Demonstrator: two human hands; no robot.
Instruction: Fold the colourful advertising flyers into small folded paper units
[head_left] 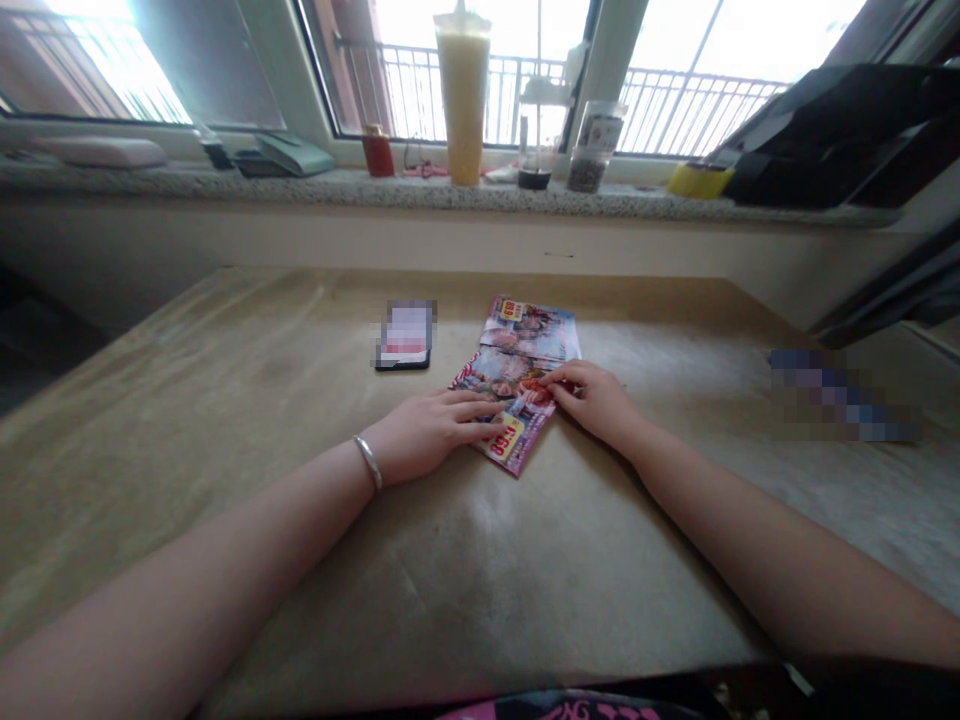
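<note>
A colourful printed flyer (521, 365) lies in the middle of the table, with red prices on yellow patches. Its upper part (555, 325) and the lower, angled part (517, 455) meet at a line; I cannot tell whether this is one folded sheet or two. My left hand (420, 435), a silver bangle (367, 462) on its wrist, rests flat on the lower part's left side with fingers stretched and apart. At the right edge of the flyer, my right hand (592, 400) has its thumb and fingertips closed together on the paper.
A phone (405, 340) with a blurred screen lies left of the flyer on the table (465, 570). Toward the right edge is a blurred bluish item (832, 395). The windowsill (300, 190) holds a tall yellow-filled cup (463, 105), a red bottle (377, 155) and a clear container (592, 150).
</note>
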